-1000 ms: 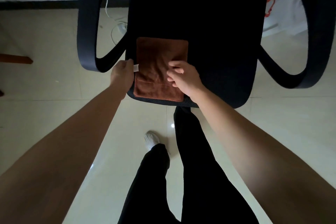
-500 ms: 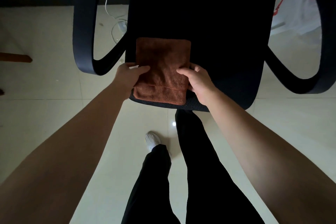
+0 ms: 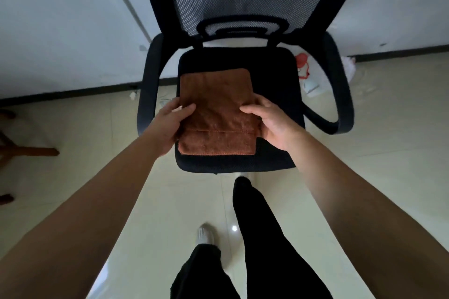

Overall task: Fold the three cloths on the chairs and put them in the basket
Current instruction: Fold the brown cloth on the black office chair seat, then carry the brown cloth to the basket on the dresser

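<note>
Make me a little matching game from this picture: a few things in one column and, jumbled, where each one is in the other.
Things:
1. brown cloth
2. left hand
3. right hand
4. white shoe

Places:
A. on the tiled floor, below the chair seat
B. gripping the cloth's right edge
C. folded, lying on the black chair seat
D. gripping the cloth's left edge

Pairs: 1-C, 2-D, 3-B, 4-A

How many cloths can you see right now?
1. A brown folded cloth lies on the black chair's seat, held at its sides by the left hand and right hand. The other cloths and the basket are out of view.
</note>
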The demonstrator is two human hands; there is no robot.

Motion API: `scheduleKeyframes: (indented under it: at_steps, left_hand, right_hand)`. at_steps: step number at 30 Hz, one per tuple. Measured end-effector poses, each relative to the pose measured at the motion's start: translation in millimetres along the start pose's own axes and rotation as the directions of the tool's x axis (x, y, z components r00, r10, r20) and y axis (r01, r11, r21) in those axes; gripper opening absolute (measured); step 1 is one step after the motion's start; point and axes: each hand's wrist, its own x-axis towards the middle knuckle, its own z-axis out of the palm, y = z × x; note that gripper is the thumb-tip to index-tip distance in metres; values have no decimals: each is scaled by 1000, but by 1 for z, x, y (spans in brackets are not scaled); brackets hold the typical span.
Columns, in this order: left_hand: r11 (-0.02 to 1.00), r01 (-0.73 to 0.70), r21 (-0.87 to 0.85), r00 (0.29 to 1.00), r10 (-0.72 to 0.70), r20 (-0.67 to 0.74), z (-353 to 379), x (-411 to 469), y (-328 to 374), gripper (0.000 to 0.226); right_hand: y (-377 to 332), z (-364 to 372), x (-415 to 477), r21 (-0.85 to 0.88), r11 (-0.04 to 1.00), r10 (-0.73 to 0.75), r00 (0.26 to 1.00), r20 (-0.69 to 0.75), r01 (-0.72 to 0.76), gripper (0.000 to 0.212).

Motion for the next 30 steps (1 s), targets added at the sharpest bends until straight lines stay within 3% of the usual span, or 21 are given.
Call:
scheduleKeyframes:
  at_steps: [4, 9, 16, 23, 30]
  left_hand:
    - [983, -165, 86, 983, 157, 91, 8, -77, 46, 21]
    - [927, -345, 149, 916, 298, 268, 25, -178, 98, 30]
    - [877, -408, 255, 846, 258, 466, 99, -295, 157, 42]
    - [784, -539, 308, 703, 217, 678, 255, -378, 143, 44]
    - [773, -560, 298, 540, 68, 839, 475, -452, 30, 40]
  right_hand:
    - [-39, 21, -88, -57, 984, -167, 986, 16, 167, 56]
    - [-78, 33, -210, -70, 954, -287, 954, 88, 293, 59]
    - [-109, 4, -372, -171, 927, -339, 941, 5, 335, 55]
    - [-71, -101, -522, -90, 880, -474, 860, -190, 466, 66]
    - [48, -258, -692, -40, 825, -505, 705, -498, 563, 66]
